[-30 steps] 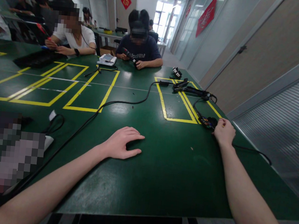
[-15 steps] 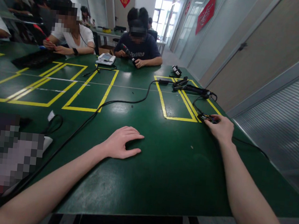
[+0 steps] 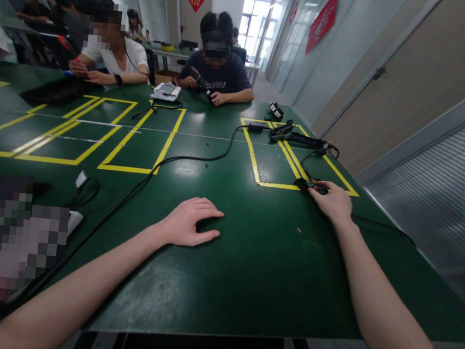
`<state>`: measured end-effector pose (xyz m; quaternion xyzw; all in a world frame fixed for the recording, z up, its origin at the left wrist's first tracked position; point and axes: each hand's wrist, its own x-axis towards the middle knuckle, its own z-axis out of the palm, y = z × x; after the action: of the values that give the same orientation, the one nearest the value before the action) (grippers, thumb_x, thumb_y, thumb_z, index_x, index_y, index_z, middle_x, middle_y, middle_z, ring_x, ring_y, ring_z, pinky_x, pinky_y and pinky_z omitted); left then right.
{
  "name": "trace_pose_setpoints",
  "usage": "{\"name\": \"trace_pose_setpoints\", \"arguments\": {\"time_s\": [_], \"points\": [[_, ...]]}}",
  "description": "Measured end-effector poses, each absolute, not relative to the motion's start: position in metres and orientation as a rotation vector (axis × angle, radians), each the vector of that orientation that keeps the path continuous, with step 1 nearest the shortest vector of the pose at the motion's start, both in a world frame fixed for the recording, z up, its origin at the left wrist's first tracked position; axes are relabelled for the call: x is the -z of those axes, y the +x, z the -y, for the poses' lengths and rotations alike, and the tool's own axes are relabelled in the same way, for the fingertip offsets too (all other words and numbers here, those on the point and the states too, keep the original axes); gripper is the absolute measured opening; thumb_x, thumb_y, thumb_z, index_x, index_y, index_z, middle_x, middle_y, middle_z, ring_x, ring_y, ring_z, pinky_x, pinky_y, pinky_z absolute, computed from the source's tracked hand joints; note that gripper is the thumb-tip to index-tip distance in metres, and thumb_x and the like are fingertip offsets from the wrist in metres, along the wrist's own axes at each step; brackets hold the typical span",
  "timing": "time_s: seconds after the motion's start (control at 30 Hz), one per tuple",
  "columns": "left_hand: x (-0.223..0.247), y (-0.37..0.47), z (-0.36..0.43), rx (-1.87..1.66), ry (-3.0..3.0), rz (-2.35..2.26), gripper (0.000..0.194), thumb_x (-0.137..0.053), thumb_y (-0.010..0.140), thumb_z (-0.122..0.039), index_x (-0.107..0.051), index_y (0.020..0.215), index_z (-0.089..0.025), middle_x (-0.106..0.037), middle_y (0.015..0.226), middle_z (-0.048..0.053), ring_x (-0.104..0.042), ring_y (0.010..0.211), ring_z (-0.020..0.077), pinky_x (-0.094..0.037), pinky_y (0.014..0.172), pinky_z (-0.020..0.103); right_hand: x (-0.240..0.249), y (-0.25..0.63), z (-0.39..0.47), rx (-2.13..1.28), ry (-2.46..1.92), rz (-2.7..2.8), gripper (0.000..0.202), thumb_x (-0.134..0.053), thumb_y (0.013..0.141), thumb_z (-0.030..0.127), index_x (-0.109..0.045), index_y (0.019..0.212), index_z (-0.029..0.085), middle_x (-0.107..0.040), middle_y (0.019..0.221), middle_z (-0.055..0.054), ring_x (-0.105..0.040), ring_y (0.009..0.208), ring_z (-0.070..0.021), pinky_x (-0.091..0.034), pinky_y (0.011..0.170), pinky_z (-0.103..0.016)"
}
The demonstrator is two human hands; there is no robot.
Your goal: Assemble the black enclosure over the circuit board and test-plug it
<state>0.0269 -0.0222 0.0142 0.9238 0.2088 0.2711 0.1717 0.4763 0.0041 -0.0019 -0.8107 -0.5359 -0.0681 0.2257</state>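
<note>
The fingers of my right hand [image 3: 335, 202], thumb on the near side, are curled around a small black device [image 3: 312, 185] with coloured parts; whether it touches the surface [image 3: 247, 280] beneath, I cannot tell. It sits at the near edge of a yellow tape outline [image 3: 284, 186] on my right. My left hand [image 3: 190, 222] lies palm down, well apart from it, thumb spread from the fingers and nothing in its hold. Just beyond the device, a thin cord [image 3: 305, 158] leads toward a black handled implement [image 3: 303, 141]; a small black-and-white object [image 3: 276, 110] lies farther back. A long black cable [image 3: 187, 159] crosses the surface past my left hand. Opposite me sit a person in a dark shirt [image 3: 221, 77] and a person in a white top [image 3: 123, 62].
</note>
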Motion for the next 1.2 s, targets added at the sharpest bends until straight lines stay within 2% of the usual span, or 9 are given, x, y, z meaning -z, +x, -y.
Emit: {"name": "trace_pose_setpoints", "arguments": {"time_s": [0.13,0.4,0.47,0.6,0.67,0.77,0.93,1.03,1.2], "points": [[-0.013,0.028,0.022,-0.794,2.624,-0.58,0.034,-0.064,0.095,-0.04,-0.071,0.119,-0.018,-0.077,0.11,0.01,-0.072,0.104,0.0254,-0.059,0.091,0.044,-0.003,0.412,-0.005,0.099,-2.089,1.703,0.04,-0.067,0.085,0.042,-0.077,0.115,0.017,-0.078,0.109,-0.015,-0.074,0.099,-0.0353,-0.059,0.079,-0.043],[-0.011,0.027,0.02,-1.016,2.646,-0.578,0.035,-0.066,0.094,-0.035,-0.068,0.125,-0.021,-0.07,0.131,0.014,-0.067,0.118,0.0273,-0.056,0.1,0.048,-0.006,0.3,0.043,-0.304,-1.085,2.352,0.033,-0.067,0.092,0.028,-0.069,0.124,0.02,-0.076,0.116,-0.01,-0.075,0.101,-0.0236,-0.061,0.089,-0.035],[-0.011,0.028,0.022,-1.019,2.655,-0.557,0.034,-0.068,0.092,-0.039,-0.068,0.121,-0.02,-0.074,0.121,0.013,-0.069,0.11,0.0261,-0.057,0.095,0.045,-0.008,0.285,0.056,-0.354,-0.9,2.454,0.035,-0.066,0.093,0.027,-0.067,0.127,0.02,-0.075,0.118,-0.011,-0.075,0.102,-0.0219,-0.061,0.086,-0.031],[-0.011,0.03,0.026,-0.89,2.716,-0.478,0.034,-0.07,0.089,-0.052,-0.069,0.093,-0.018,-0.071,0.08,0.006,-0.067,0.078,0.0201,-0.053,0.073,0.034,-0.01,0.276,0.067,-0.379,-0.706,2.566,0.032,-0.063,0.095,0.027,-0.067,0.125,0.018,-0.076,0.117,-0.011,-0.076,0.095,-0.0193,-0.06,0.074,-0.026],[-0.011,0.031,0.027,-0.85,2.743,-0.459,0.041,-0.071,0.087,-0.058,-0.068,0.092,-0.018,-0.07,0.076,0.005,-0.064,0.074,0.0198,-0.05,0.069,0.033,-0.009,0.277,0.066,-0.343,-0.691,2.578,0.03,-0.061,0.097,0.028,-0.067,0.125,0.017,-0.076,0.115,-0.011,-0.076,0.092,-0.019,-0.059,0.072,-0.026],[-0.011,0.031,0.026,-0.801,2.767,-0.518,0.048,-0.071,0.085,-0.062,-0.068,0.102,-0.017,-0.073,0.087,0.007,-0.066,0.082,0.0218,-0.05,0.074,0.035,-0.007,0.28,0.063,-0.248,-0.674,2.564,0.031,-0.058,0.1,0.03,-0.065,0.127,0.016,-0.076,0.116,-0.013,-0.077,0.094,-0.0208,-0.06,0.071,-0.028],[-0.01,0.031,0.025,-0.745,2.746,-0.645,0.051,-0.072,0.086,-0.055,-0.067,0.122,-0.019,-0.074,0.115,0.011,-0.068,0.108,0.0286,-0.053,0.092,0.042,-0.009,0.28,0.059,-0.105,-0.646,2.491,0.034,-0.053,0.103,0.031,-0.063,0.132,0.016,-0.076,0.119,-0.015,-0.076,0.102,-0.023,-0.063,0.083,-0.033],[-0.009,0.031,0.025,-0.74,2.723,-0.659,0.059,-0.073,0.086,-0.056,-0.063,0.133,-0.021,-0.071,0.13,0.012,-0.065,0.121,0.0306,-0.051,0.103,0.046,-0.012,0.278,0.058,-0.027,-0.67,2.479,0.031,-0.052,0.104,0.031,-0.067,0.126,0.015,-0.077,0.115,-0.015,-0.077,0.098,-0.0239,-0.063,0.081,-0.035],[-0.008,0.031,0.025,-0.747,2.722,-0.699,0.063,-0.071,0.087,-0.058,-0.061,0.135,-0.019,-0.073,0.122,0.013,-0.068,0.113,0.0294,-0.053,0.099,0.045,-0.015,0.278,0.054,0.034,-0.746,2.447,0.029,-0.055,0.103,0.035,-0.07,0.117,0.014,-0.077,0.109,-0.015,-0.074,0.087,-0.0235,-0.062,0.075,-0.037]]}}
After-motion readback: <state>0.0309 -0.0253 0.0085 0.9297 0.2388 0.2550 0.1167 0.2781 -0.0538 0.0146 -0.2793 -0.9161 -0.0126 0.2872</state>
